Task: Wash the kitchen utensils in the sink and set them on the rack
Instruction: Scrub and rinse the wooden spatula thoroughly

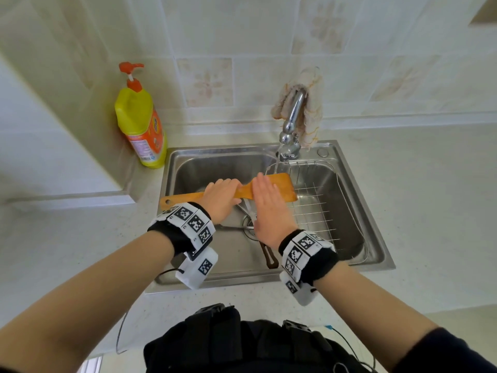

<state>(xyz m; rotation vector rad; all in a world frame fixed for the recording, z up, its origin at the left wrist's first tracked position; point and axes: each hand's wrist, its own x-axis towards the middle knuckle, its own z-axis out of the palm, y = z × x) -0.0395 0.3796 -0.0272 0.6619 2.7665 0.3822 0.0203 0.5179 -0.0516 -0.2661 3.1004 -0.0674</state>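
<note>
Wooden spatula (282,185), held level over the sink (376,238) under the tap stream: light, stiff, likely slick when wet; left hand (222,197) clamped mid-handle, right hand (269,208) flat, fingers spread, on blade.

The wooden spatula (269,188) is a warm honey orange. The sink (376,243) is brushed silver steel, and the wire rack (317,208) inside it is a pale metallic grid. The tap (291,122) is shiny chrome, draped with a cream cloth (309,103) edged in faded orange thread. The detergent bottle (141,122) is bright yellow with an orange label and a red-orange pump. Both wristbands (185,227) are black, carrying white tiles printed with black square codes. The worktop (430,211) is speckled off-white, and the wall tiles (205,82) are cream with faint pinkish floral prints.
</note>
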